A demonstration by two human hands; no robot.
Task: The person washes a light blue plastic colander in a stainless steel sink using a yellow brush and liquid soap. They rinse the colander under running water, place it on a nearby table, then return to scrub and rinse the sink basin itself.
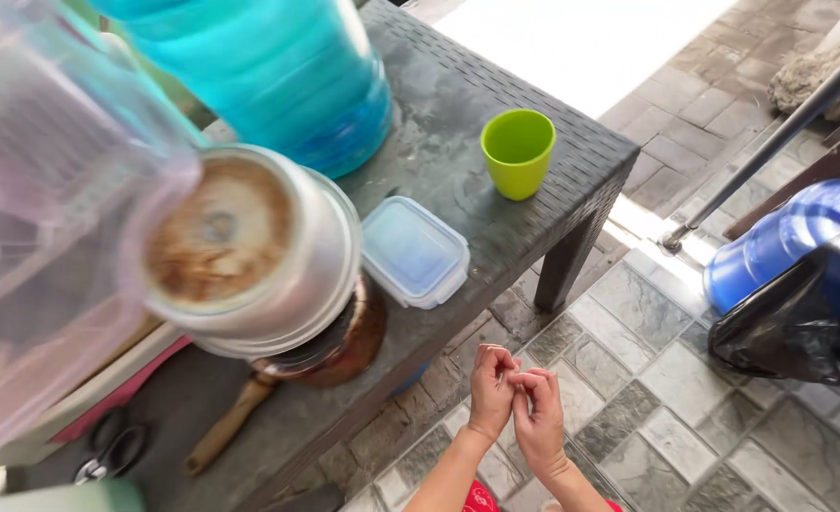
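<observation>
Hands: left hand (491,389) and right hand (538,417) pressed together, fingers curled, holding nothing visible.
Nearest: lidded container (413,251) up-left on the surface (496,90) (left hand closer).

This looks like the outdoor patio or yard of a home, used as a makeshift kitchen corner. The floor (666,379) is paved with grey stone tiles, with sunlight falling at 1 o'clock. A dark woven-pattern plastic surface (496,104) carries household kitchenware: a large blue water jug (277,66) at 11 o'clock, stacked metal pots (277,275), a lidded food container (414,251) and a green cup (517,152). A blue barrel (780,246) stands at 3 o'clock.
</observation>
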